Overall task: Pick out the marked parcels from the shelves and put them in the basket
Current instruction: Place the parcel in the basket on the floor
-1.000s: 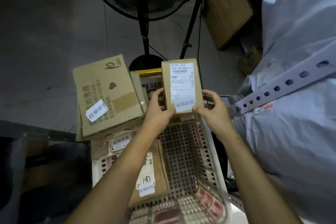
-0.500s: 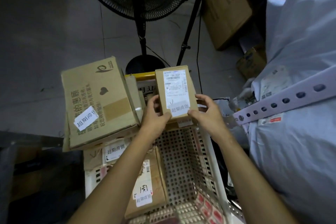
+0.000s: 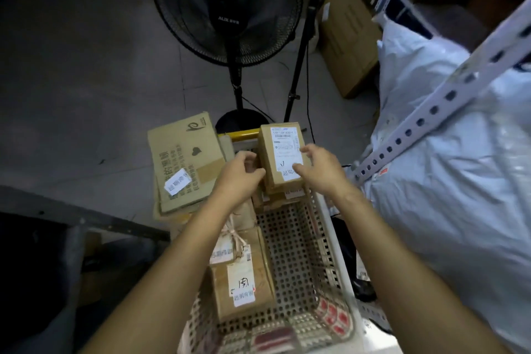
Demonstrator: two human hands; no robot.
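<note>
Parcel (image 3: 266, 154), small, labelled, sits on stacked boxes (image 3: 283, 196) at the far end of the white basket (image 3: 324, 238). Left hand (image 3: 240, 178) grips its left edge; right hand (image 3: 320, 171) lies across the label (image 3: 284, 149), grip unclear.

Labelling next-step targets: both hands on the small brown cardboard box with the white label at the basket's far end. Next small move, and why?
Probably ease the small brown cardboard box down and let go. Left hand and right hand grip its sides, and it sits over other cartons at the far end of the white perforated plastic basket, so it looks nearly placed.
</note>
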